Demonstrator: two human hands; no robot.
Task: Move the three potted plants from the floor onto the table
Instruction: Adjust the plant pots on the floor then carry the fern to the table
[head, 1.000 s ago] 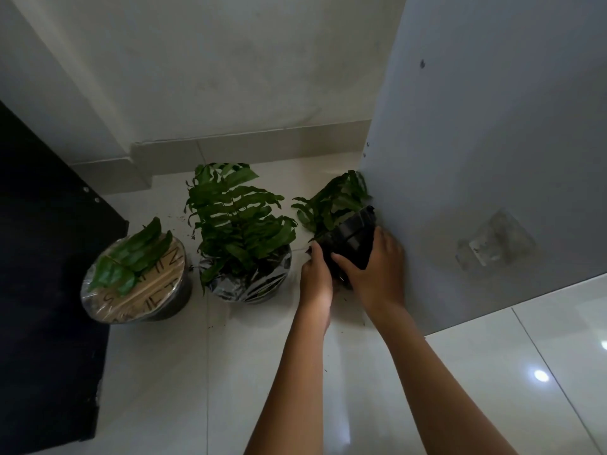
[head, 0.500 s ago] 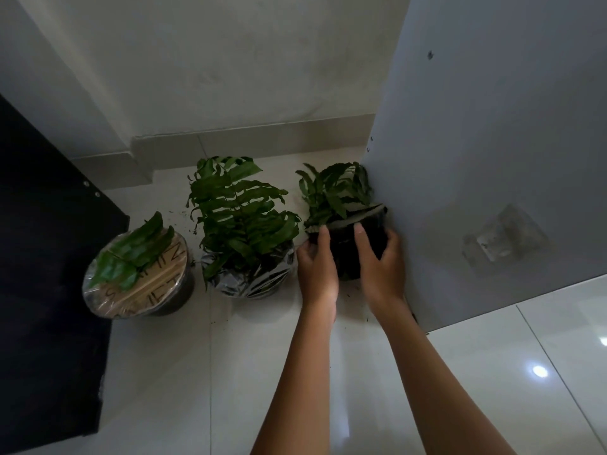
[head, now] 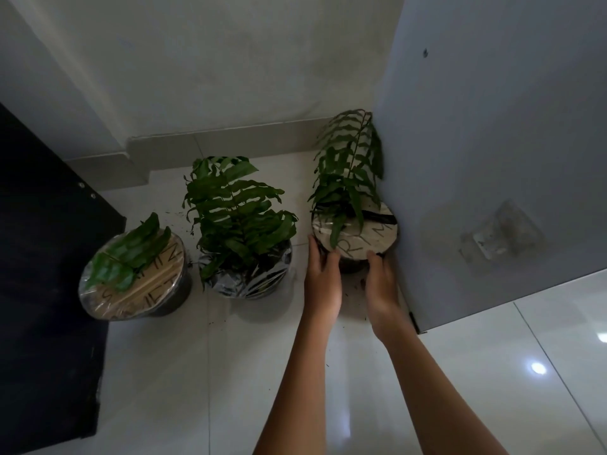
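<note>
Nearest to the camera two bare forearms reach forward over the tiled floor (head: 203, 382); the left hand (head: 323, 284) and the right hand (head: 382, 287) sit on the near side of the right pot (head: 356, 239), one at each side, fingers (head: 315, 254) spread and laid against its dark wall; a loose cupping, not a firm closed grasp as far as I can see. This pot stands upright on the floor, just beside the grey panel (head: 492, 142), its top covered by a pale lettered sheet with a fern through it. To the left stands the middle pot (head: 249, 274) in shiny wrap; further left, near the black panel (head: 42, 257), the left pot (head: 131, 280). Crumbs of soil lie around them. No table is in view; I judge the first pot is only being taken; next the hands must tighten low on the wall, lift it level, and turn away to find the table.
</note>
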